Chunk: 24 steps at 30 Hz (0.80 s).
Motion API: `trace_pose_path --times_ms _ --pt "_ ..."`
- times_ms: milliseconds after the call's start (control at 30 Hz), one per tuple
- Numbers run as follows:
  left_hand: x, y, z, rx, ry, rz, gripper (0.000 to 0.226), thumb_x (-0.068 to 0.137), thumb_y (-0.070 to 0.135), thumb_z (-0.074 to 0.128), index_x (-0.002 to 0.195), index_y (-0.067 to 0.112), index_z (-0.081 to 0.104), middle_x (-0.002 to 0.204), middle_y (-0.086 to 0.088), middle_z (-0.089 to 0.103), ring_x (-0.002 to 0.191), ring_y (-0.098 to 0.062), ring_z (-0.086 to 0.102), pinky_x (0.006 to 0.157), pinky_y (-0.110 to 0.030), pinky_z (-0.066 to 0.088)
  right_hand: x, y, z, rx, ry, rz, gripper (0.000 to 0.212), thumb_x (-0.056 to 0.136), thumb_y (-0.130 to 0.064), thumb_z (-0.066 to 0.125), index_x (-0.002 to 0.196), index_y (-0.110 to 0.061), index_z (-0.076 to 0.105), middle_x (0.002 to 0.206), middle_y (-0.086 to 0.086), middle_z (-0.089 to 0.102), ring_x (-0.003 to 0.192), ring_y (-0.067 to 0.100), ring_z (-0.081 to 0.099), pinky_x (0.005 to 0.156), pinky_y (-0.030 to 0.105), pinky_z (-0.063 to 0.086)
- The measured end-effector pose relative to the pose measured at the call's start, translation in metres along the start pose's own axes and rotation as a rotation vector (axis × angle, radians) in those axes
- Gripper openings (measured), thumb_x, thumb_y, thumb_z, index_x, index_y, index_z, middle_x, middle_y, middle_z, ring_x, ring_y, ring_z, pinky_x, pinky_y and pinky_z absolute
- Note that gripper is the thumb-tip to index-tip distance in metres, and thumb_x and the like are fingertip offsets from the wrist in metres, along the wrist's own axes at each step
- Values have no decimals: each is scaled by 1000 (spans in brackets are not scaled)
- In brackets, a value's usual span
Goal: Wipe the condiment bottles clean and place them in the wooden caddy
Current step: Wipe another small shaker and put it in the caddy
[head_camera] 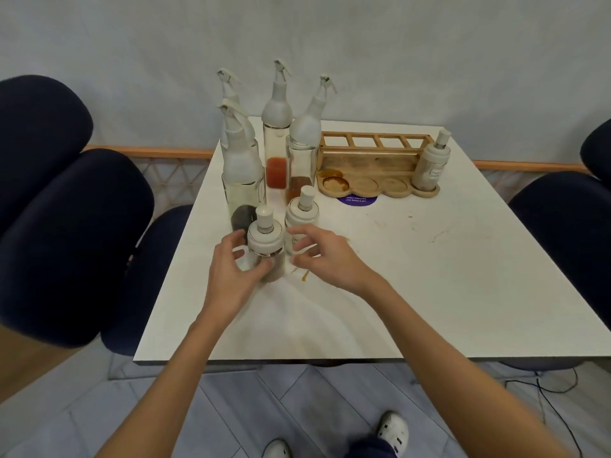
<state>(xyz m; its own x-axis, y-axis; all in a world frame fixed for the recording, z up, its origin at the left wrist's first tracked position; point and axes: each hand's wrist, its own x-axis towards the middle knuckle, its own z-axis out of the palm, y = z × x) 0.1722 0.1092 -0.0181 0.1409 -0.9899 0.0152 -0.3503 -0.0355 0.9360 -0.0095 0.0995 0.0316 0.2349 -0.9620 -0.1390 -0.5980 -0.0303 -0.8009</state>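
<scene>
The white worktop [429,276] fills the centre of the frame. At its upper right sits the wooden caddy [370,166], with one capped bottle [431,166] standing in its right-end recess. Four tall bottles [277,127] cluster at upper centre. Below them, the left grip [231,272] curls round a short shaker [266,241]. The right grip [322,256] is half-curled beside a second shaker [302,211]; whether it has hold cannot be told.

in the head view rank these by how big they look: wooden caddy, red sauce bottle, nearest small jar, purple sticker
1. wooden caddy
2. red sauce bottle
3. nearest small jar, though being closest to the camera makes it look bigger than it is
4. purple sticker, partly under the caddy
</scene>
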Motion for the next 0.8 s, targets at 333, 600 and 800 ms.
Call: trace_pose_path --times_ms 333,600,800 --pt "-3 -2 19 -120 -63 -19 67 73 22 85 129 25 49 117 10 59 105 -9 56 76 -12 42 -4 4 14 14 29 -6 57 88 -20 65 140 -27 41 119 4 62 95 17 63 72 20 50" --pt "-26 1 47 -135 -250 74 60 75 24 83 126 25 53 118 6 65 106 -12 62 82 -22 53 -34 3 -28 3 43 -30 64 80 -24 72 137 -33 43 123 -8 58 100 8 60 83 22 49" --pt "-30 2 81 -151 -362 115 59 73 25 84 124 27 55 115 11 66 104 -9 63 83 -22 56 -35 11 -41 -233 61 -11 64 64 -38 86 117 -22 54 110 -6 60 95 11 55 72 14 40"
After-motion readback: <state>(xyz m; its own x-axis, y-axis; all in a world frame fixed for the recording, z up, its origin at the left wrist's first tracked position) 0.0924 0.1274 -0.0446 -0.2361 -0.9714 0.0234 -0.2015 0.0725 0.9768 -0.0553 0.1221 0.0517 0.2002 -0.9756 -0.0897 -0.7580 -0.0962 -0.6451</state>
